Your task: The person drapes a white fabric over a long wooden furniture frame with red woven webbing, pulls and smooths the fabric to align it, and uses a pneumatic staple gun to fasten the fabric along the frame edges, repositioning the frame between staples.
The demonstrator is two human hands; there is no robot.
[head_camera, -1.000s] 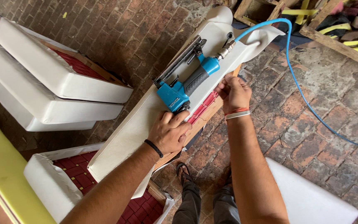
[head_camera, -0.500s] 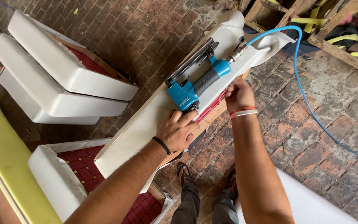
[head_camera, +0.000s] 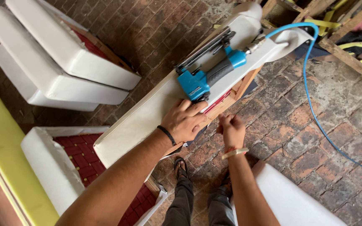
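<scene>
While pressing flat on the white cushion (head_camera: 147,113), left hand (head_camera: 185,121) open, fingers spread, just below the blue stapler (head_camera: 208,75). Right hand (head_camera: 231,129) at 3 o'clock of the left, closed, pinching fabric at the cushion's wooden edge. Stapler resting atop cushion, blue hose (head_camera: 315,104) trailing toward 4 o'clock.

**Blue stapler on cream upholstery, over red brick**

A bright blue pneumatic stapler (head_camera: 206,77) with a grey grip and black magazine lies on a cream-white cushion panel (head_camera: 147,117), fed by a sky-blue air hose (head_camera: 311,104). The left hand (head_camera: 185,121) wears a black wristband, the right hand (head_camera: 232,130) a red and pale one. Dark red webbing in a grid pattern (head_camera: 80,157) lines the white seat frame. The brick floor (head_camera: 298,138) is mottled reddish-brown and grey. A yellow-green cushion (head_camera: 5,163) fills the left edge.
</scene>
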